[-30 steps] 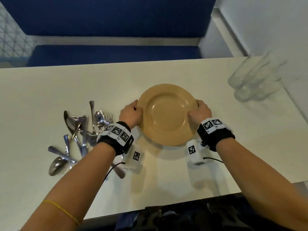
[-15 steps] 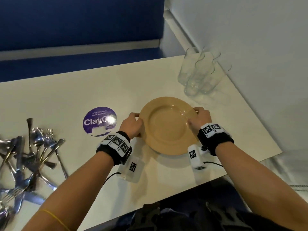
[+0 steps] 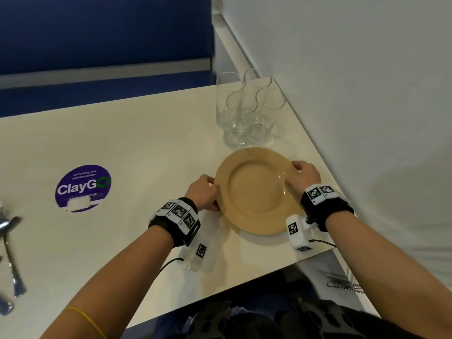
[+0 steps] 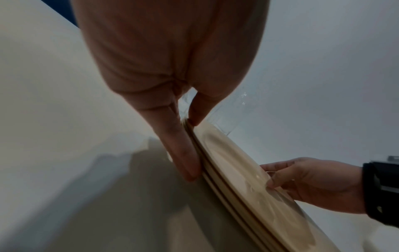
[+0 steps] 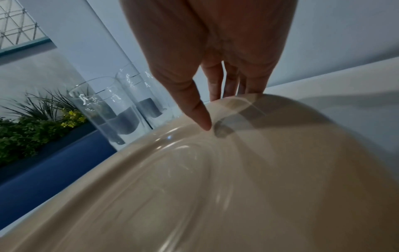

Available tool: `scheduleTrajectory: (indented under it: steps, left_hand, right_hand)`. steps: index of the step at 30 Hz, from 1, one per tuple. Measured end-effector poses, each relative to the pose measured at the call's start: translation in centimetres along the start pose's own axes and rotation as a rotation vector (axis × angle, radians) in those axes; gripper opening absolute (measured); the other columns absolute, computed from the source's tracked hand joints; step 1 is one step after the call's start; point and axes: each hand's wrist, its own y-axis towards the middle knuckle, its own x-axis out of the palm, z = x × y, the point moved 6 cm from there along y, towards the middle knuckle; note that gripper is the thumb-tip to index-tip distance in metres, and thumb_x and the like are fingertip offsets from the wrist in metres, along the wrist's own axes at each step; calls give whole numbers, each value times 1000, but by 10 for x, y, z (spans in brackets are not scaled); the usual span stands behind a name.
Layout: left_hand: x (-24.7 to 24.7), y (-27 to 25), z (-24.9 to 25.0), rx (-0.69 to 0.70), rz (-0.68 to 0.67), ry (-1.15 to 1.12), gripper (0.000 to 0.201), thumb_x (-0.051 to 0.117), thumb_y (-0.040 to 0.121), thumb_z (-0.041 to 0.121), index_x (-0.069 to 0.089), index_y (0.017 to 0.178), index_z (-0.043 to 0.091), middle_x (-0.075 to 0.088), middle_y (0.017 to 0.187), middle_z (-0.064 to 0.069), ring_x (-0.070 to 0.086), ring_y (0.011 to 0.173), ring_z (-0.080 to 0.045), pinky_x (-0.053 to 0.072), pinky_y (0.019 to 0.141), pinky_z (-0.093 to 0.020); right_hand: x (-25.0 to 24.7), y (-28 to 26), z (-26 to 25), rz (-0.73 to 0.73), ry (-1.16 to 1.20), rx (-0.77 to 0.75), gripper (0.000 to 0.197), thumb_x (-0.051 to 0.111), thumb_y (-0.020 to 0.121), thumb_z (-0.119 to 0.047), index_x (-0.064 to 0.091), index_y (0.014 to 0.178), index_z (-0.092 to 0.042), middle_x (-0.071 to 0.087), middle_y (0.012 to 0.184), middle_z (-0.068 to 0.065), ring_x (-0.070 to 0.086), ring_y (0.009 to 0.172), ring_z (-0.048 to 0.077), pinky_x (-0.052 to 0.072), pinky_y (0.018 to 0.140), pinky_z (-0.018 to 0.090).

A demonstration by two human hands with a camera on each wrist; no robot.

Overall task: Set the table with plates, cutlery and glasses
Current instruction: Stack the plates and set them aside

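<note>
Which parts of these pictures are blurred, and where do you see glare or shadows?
Head view: the cutlery at the left edge is smeared, and the plate is sharp. Left wrist view: soft overall, with a dark shadow on the table under the left hand. Right wrist view: the plate shows streaked glare and the thumb's shadow; the glasses carry highlights.

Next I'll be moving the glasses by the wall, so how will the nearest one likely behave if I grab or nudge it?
The nearest glass is tall and narrow, so a high nudge would probably tip it. It stands tight against the other glasses, so pushing it would likely knock them. Its clear, smooth wall looks slippery and breakable; grip it low and lift it straight up, clear of the plate.
</note>
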Motion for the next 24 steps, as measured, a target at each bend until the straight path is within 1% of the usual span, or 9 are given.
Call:
scheduleTrajectory:
  steps: [1, 3, 4, 6, 9, 13, 18, 21, 24]
  left_hand:
    - [5, 1, 2, 2, -5, 0, 29, 42, 93, 13, 45, 122, 9, 64, 88, -12, 66, 67, -26, 60, 68, -37]
    - [11, 4, 6, 18, -9, 6, 34, 47, 92, 13, 49, 126, 8, 65, 101, -15, 67, 69, -24, 60, 68, -34]
    - [11, 7, 8, 31, -4, 10, 36, 50, 91, 13, 51, 127, 8, 66, 102, -14, 68, 69, -22, 61, 67, -31]
    - [7, 11, 13, 59, 22, 2, 41, 57, 88, 13, 53, 128, 9, 68, 99, -12, 68, 66, -18, 59, 60, -21]
    - [1, 15, 21, 103, 46, 8, 46, 63, 85, 9, 53, 130, 11, 68, 100, -11, 66, 66, -15, 55, 54, -12]
    - [5, 19, 30, 146, 38, 81, 50, 65, 82, 4, 55, 130, 13, 69, 104, -13, 65, 68, -14, 54, 54, -9]
    - [12, 23, 35, 169, 44, 87, 51, 66, 82, 5, 55, 131, 14, 69, 102, -11, 66, 68, -13, 54, 56, -8]
    - [14, 23, 33, 171, 43, 57, 50, 67, 82, 6, 55, 130, 14, 68, 99, -8, 66, 68, -12, 54, 57, -8]
    - [12, 22, 30, 180, 36, 62, 47, 65, 84, 10, 55, 130, 15, 68, 94, -4, 66, 69, -12, 55, 63, -12]
  right_hand:
    - [-3, 5, 4, 2, -19, -6, 52, 56, 79, 3, 52, 130, -2, 58, 128, 18, 55, 117, 33, 46, 95, 33]
    - [-8, 14, 12, 13, -45, -13, 57, 58, 77, 2, 49, 133, -4, 54, 132, 17, 55, 118, 32, 47, 94, 33]
    - [-10, 18, 16, 26, -57, -4, 58, 58, 76, 1, 49, 133, -6, 53, 133, 16, 55, 117, 32, 49, 93, 35]
    - [-12, 22, 22, 47, -80, 12, 58, 58, 75, -3, 51, 132, -9, 51, 133, 15, 56, 114, 32, 53, 89, 39]
    - [-8, 26, 26, 49, -105, 0, 54, 57, 74, -4, 53, 128, -10, 50, 130, 15, 56, 112, 32, 53, 88, 39]
    - [-8, 34, 29, 43, -129, -11, 52, 55, 79, -4, 51, 131, -9, 48, 131, 15, 52, 117, 33, 49, 92, 37]
    - [-14, 41, 30, 45, -134, -21, 51, 57, 84, -14, 49, 134, -8, 52, 132, 16, 52, 120, 34, 47, 98, 40]
    - [-15, 41, 30, 49, -154, -18, 54, 55, 83, -9, 47, 136, -9, 52, 134, 15, 51, 122, 33, 47, 98, 38]
    - [-14, 37, 26, 53, -190, 6, 56, 56, 81, -7, 45, 137, -9, 49, 136, 15, 47, 125, 33, 45, 99, 40]
